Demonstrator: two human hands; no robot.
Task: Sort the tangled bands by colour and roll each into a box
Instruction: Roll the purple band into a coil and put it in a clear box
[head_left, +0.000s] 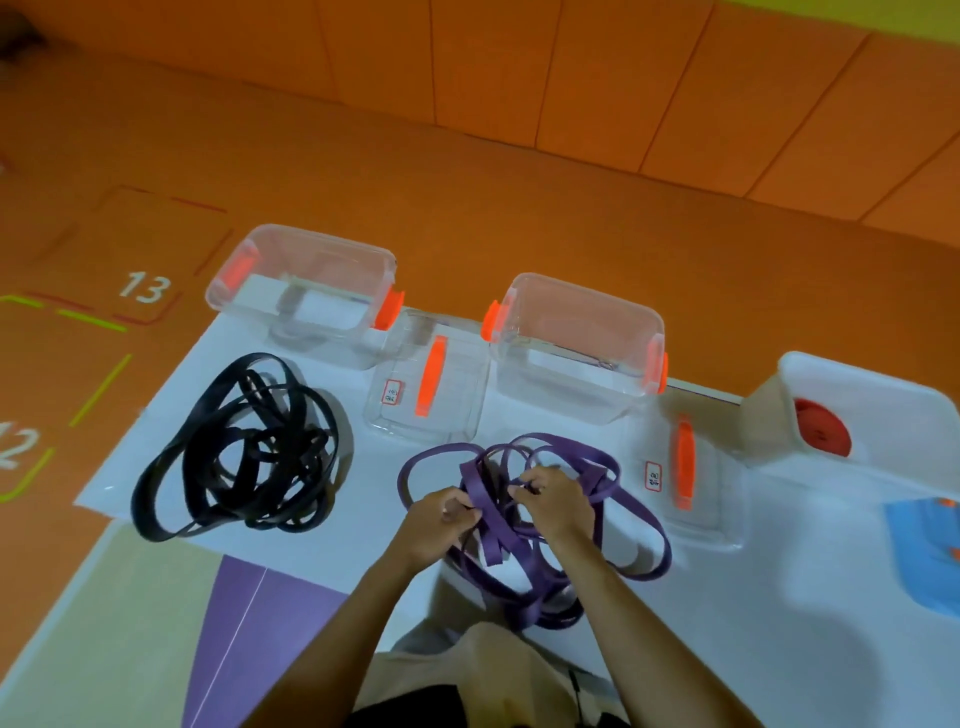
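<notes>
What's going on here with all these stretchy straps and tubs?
A person is untangling the purple bands: the left hand and right hand both grip strands of the knot. A separate heap of black bands lies to their left. Two clear boxes stand open behind, seemingly empty, lids lying beside them. A red roll sits in a white bin at right.

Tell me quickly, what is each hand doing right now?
The left hand is closed, gripping the purple bands.
The right hand is closed, pinching the purple bands.

Left tangle (260, 434) before left box (306, 291)
</notes>
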